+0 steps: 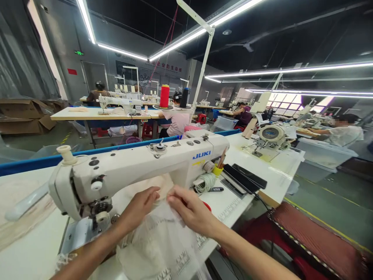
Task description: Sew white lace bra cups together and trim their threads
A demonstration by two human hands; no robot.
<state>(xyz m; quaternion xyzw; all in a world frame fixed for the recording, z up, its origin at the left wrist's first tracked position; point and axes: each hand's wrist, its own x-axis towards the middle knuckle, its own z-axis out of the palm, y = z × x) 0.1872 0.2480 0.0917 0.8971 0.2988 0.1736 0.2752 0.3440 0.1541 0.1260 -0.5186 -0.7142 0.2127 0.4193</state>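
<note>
Sheer white fabric hangs from between my hands over the front edge of the sewing table. My left hand is closed, its fingertips pinching the fabric's upper edge. Just to the right, my right hand is also closed on the fabric, fingers curled and thumb on top. Both hands are in front of the arm of the white sewing machine, right of its needle end. A pale beige piece of cloth lies behind my hands under the machine arm; how it joins the sheer fabric cannot be made out.
Right of the machine are a coil of pale cord, a black marker, a yellow cup and a black phone. Pale fabric lies at left. A red-brown padded stool stands at right. Other people work at machines beyond.
</note>
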